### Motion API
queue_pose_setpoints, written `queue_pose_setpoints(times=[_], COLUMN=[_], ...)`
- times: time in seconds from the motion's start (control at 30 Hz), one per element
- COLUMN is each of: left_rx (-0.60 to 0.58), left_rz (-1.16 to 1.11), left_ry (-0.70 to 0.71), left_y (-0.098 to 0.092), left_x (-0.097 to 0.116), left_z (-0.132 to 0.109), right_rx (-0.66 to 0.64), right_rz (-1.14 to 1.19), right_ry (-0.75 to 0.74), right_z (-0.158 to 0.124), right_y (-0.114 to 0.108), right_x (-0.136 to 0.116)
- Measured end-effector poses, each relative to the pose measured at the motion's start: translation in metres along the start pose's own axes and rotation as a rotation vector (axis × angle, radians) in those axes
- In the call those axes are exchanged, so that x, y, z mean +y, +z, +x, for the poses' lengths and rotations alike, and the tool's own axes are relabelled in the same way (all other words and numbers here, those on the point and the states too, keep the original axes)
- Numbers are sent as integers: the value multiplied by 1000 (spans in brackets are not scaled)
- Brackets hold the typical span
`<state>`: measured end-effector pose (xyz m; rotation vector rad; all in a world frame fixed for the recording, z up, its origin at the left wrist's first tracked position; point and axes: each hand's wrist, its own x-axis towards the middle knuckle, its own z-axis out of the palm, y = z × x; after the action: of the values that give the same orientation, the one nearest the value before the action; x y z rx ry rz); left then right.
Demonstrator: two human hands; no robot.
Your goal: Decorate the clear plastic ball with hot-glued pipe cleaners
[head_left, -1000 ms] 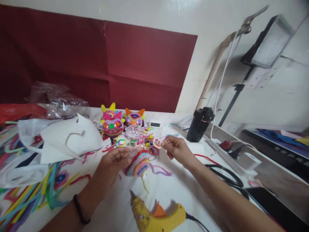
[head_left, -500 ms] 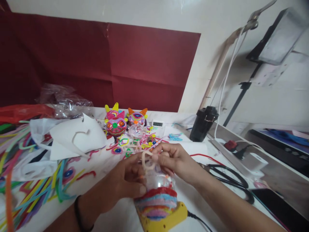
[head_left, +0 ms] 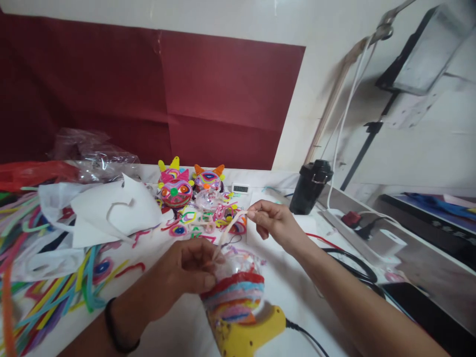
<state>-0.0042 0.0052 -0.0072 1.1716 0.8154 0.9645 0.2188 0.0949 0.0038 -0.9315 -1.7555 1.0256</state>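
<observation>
A clear ball (head_left: 234, 292) has its lower part covered in red, blue, pink and orange stripes. At its upper left, my left hand (head_left: 193, 267) is closed around the ball's edge and the lower end of a pale fuzzy strip (head_left: 227, 232). The strip's other end is pinched between the thumb and forefinger of my right hand (head_left: 269, 220), raised above and right of the ball. Just below the ball lies a yellow tool (head_left: 260, 333) with a black cord.
Colourful strips (head_left: 55, 302) and white cut sheets (head_left: 107, 213) cover the left side. Finished decorated balls (head_left: 176, 192) stand at the back. On the right are a black bottle (head_left: 310, 187), black-handled scissors (head_left: 353, 265), a power strip (head_left: 366, 240) and a phone (head_left: 424, 312).
My right hand has moved up and away from the ball, drawing out the strip that was looped before. The ball is slightly lower left in view and tilted differently.
</observation>
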Motion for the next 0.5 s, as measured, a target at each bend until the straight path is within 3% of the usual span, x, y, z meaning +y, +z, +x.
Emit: queue_pose_setpoints(times=[0.17,0.33,0.5], left_rx=[19,192,232], left_rz=[-60,-188,-223], left_ry=[28,55,47], left_y=[-7,-20,-22], left_x=[-1,-4,-2], left_z=[4,13,19], right_rx=[16,30,110], right_rz=[-71,-145,-267], right_ry=[1,29,74], right_z=[8,12,17], right_y=[-11,-17,-32], right_x=[17,28,41])
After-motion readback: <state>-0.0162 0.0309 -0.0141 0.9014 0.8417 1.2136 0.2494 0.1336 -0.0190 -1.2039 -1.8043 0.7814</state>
